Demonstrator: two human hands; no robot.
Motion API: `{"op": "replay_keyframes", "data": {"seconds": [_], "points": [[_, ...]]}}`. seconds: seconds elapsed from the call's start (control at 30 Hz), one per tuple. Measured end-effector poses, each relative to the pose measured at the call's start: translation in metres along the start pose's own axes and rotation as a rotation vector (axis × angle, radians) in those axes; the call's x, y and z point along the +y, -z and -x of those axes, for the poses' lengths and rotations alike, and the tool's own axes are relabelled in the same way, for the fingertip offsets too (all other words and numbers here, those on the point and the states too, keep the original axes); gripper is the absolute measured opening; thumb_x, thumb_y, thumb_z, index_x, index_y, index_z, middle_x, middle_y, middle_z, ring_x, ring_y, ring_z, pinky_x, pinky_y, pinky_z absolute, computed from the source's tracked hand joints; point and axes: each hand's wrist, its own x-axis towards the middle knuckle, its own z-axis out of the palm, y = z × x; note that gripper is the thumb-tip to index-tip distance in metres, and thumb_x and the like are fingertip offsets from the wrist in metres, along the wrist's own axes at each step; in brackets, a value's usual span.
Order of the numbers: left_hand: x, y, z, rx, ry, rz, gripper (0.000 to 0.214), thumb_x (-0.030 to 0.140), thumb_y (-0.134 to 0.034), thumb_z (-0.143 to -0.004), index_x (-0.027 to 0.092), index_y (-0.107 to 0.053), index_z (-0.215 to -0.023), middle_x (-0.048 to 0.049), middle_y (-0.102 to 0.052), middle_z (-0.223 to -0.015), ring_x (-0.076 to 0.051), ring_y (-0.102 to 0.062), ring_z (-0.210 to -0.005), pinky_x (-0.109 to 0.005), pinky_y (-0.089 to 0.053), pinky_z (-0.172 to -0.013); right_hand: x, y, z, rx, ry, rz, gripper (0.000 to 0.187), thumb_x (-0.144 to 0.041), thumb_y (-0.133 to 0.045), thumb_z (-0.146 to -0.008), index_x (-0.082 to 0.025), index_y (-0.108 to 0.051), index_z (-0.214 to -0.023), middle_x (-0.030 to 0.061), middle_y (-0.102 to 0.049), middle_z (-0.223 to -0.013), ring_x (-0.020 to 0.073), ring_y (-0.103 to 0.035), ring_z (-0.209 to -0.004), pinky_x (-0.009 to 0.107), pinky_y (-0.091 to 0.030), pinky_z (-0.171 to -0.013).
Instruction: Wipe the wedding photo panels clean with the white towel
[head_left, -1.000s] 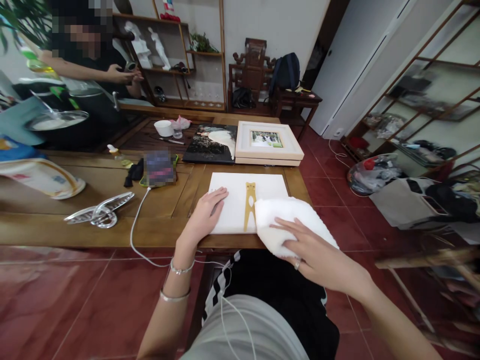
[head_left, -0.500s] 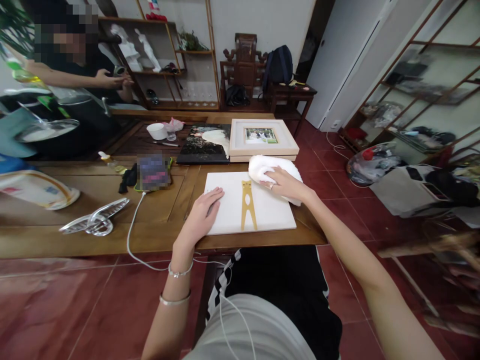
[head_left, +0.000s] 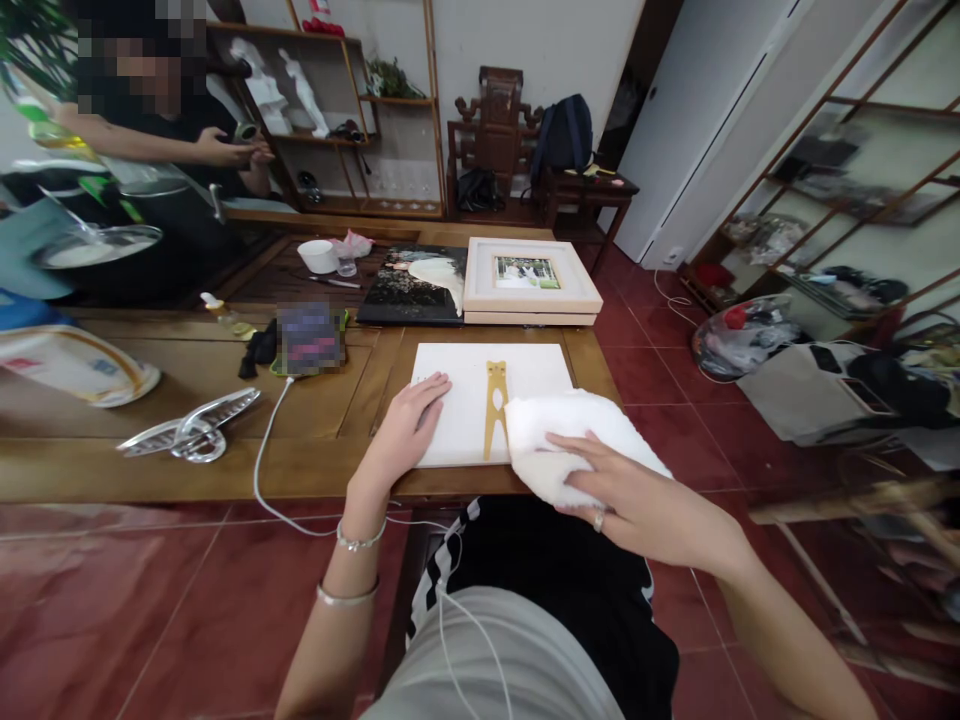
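White board [head_left: 534,372] lies flat near the table's [head_left: 322,480] front edge, its gold cat-headed shape [head_left: 496,380] part covered by the white cloth [head_left: 555,415]; right hand [head_left: 637,500] has hold of that cloth, fingers half-spread and bent into it. Left hand [head_left: 411,428] lies flat on the board's left side, fingers near straight, gripping nothing. I'd brace there, press evenly, and mind the photo frame [head_left: 529,302] just beyond.
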Motion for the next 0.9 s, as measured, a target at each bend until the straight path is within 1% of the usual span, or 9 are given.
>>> {"op": "replay_keyframes", "data": {"seconds": [0.07, 0.17, 0.33, 0.43, 0.5, 0.57, 0.63, 0.77, 0.9], "points": [[0.000, 0.000, 0.000, 0.004, -0.005, 0.001, 0.034, 0.023, -0.043, -0.094, 0.013, -0.064, -0.119, -0.0140, -0.062, -0.130, -0.025, -0.053, -0.127, -0.048, -0.039, -0.110, 0.002, 0.000, 0.001, 0.006, -0.005, -0.002, 0.020, -0.021, -0.048, -0.091, -0.019, -0.067, -0.098, 0.0105, -0.051, -0.141, 0.0249, -0.025, -0.143, 0.050, -0.020, -0.118], [-0.001, -0.001, 0.000, 0.003, -0.006, -0.001, 0.034, 0.023, -0.043, -0.094, 0.013, -0.064, -0.119, -0.0143, -0.062, -0.129, -0.025, -0.053, -0.126, -0.049, -0.039, -0.109, 0.021, 0.002, -0.016, 0.055, -0.016, 0.026, 0.024, -0.021, -0.044, -0.092, -0.020, -0.066, -0.103, 0.0086, -0.054, -0.139, 0.0254, -0.028, -0.142, 0.049, -0.023, -0.117], [-0.002, 0.000, 0.000, 0.008, -0.008, -0.001, 0.034, 0.024, -0.043, -0.094, 0.016, -0.064, -0.119, -0.0122, -0.062, -0.129, -0.025, -0.053, -0.126, -0.049, -0.040, -0.109, 0.065, 0.008, -0.073, 0.241, -0.019, 0.060, 0.032, -0.028, -0.044, -0.094, -0.019, -0.061, -0.119, 0.0090, -0.048, -0.144, 0.0279, -0.030, -0.141, 0.051, -0.017, -0.118], [-0.002, 0.001, 0.000, -0.004, -0.003, 0.001, 0.034, 0.024, -0.043, -0.094, 0.015, -0.064, -0.119, -0.0130, -0.062, -0.129, -0.025, -0.053, -0.127, -0.048, -0.039, -0.110, 0.083, 0.011, -0.106, 0.314, -0.028, 0.056, 0.038, -0.035, -0.039, -0.097, -0.019, -0.055, -0.128, 0.0090, -0.039, -0.151, 0.0272, -0.020, -0.145, 0.054, -0.011, -0.117], [-0.003, 0.001, 0.000, -0.010, 0.000, 0.001, 0.034, 0.025, -0.043, -0.094, 0.015, -0.064, -0.119, -0.0133, -0.062, -0.130, -0.025, -0.053, -0.127, -0.049, -0.038, -0.110, 0.088, 0.012, -0.119, 0.333, -0.029, 0.066, 0.040, -0.036, -0.037, -0.098, -0.019, -0.053, -0.130, 0.0089, -0.036, -0.153, 0.0267, -0.016, -0.146, 0.056, -0.010, -0.117], [-0.003, 0.001, 0.000, -0.013, -0.001, 0.002, 0.034, 0.025, -0.043, -0.094, 0.015, -0.064, -0.119, -0.0132, -0.062, -0.130, -0.025, -0.053, -0.127, -0.049, -0.038, -0.110, 0.086, 0.011, -0.124, 0.327, -0.022, 0.093, 0.040, -0.037, -0.036, -0.099, -0.019, -0.054, -0.130, 0.0100, -0.041, -0.150, 0.0264, -0.018, -0.145, 0.057, -0.009, -0.116], [-0.004, 0.001, 0.000, -0.011, -0.005, 0.002, 0.034, 0.024, -0.043, -0.094, 0.014, -0.064, -0.119, -0.0137, -0.062, -0.129, -0.025, -0.053, -0.127, -0.049, -0.038, -0.110, 0.077, 0.006, -0.119, 0.305, -0.011, 0.133, 0.039, -0.036, -0.036, -0.099, -0.018, -0.056, -0.128, 0.0110, -0.042, -0.149, 0.0281, -0.018, -0.145, 0.060, -0.010, -0.115], [-0.004, -0.001, 0.000, -0.005, -0.015, 0.000, 0.035, 0.023, -0.042, -0.094, 0.012, -0.064, -0.119, -0.0150, -0.062, -0.129, -0.025, -0.053, -0.127, -0.048, -0.038, -0.110, 0.043, -0.012, -0.088, 0.236, 0.032, 0.201, 0.031, -0.027, -0.043, -0.096, -0.017, -0.065, -0.115, 0.0135, -0.035, -0.152, 0.0352, -0.014, -0.145, 0.069, -0.014, -0.110], [-0.003, -0.001, 0.000, 0.004, -0.009, -0.010, 0.034, 0.024, -0.042, -0.094, 0.014, -0.064, -0.120, -0.0139, -0.061, -0.130, -0.024, -0.053, -0.127, -0.048, -0.039, -0.110, 0.005, -0.030, -0.053, 0.155, 0.096, 0.218, 0.026, -0.018, -0.050, -0.090, -0.017, -0.068, -0.110, 0.0136, -0.030, -0.154, 0.0361, -0.011, -0.145, 0.069, -0.013, -0.110]]}}
